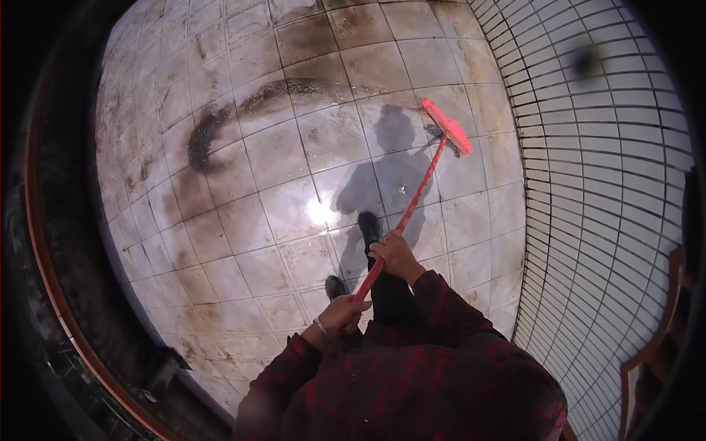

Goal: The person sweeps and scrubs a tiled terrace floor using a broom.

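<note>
A long-handled broom [421, 187] with a red patterned handle slants up and to the right across the tiles. Its bright pinkish-red head [448, 126] rests on the wet floor near the right-hand wall, with dark dirty water or suds beside it. My right hand [396, 255] is wrapped round the middle of the handle. Lower down, my left hand [341, 313], with a bracelet at the wrist, is closed round the handle's near end. Both hands are in front of my body, above my dark shoes [369, 228].
Pale floor tiles [283, 268] carry brown stains and a curved streak of dark dirty water [202, 140]. A white tiled wall [588, 169] runs along the right. On the left lie the floor's edge and a reddish-brown rail [45, 264]. My shadow [379, 176] falls ahead.
</note>
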{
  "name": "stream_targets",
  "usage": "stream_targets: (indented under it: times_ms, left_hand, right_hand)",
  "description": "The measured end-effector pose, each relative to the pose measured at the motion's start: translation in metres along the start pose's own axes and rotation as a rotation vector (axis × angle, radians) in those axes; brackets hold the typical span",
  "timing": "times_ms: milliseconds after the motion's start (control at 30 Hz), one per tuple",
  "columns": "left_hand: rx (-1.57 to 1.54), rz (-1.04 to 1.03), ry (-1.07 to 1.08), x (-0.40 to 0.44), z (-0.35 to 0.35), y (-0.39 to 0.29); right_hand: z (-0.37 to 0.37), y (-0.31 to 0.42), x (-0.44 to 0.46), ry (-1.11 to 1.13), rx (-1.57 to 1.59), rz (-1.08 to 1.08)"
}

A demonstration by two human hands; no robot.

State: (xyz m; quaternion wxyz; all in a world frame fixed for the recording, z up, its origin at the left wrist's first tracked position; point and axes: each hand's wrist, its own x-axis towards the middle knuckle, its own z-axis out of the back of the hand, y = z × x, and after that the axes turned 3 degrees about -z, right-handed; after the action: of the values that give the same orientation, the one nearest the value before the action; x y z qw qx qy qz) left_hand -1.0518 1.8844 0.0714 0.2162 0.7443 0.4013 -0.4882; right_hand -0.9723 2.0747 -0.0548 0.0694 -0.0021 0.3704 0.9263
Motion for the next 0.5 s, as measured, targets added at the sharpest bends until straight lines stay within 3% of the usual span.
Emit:
stream_targets:
  times_ms: [67,233,400,467,500]
  left_hand:
    - [0.120,-0.020,0.034,0.039,-0.019,-0.042]
    - [0.188,-0.038,0.051,0.095,-0.044,-0.118]
    - [-0.061,-0.119,-0.006,0.057,0.007,-0.124]
    - [-0.213,-0.150,-0.073,0.028,0.032,-0.099]
    - [-0.286,-0.175,-0.128,0.012,0.038,-0.082]
  right_hand:
    - [0.019,-0.044,-0.008,-0.110,-0.038,-0.106]
    - [0.051,-0.118,0.008,-0.109,-0.103,-0.212]
    - [0.031,-0.090,0.094,0.083,-0.111,-0.051]
    - [-0.004,-0.066,0.120,0.019,-0.060,0.144]
    - [-0.019,-0.047,0.131,0.094,-0.054,0.198]
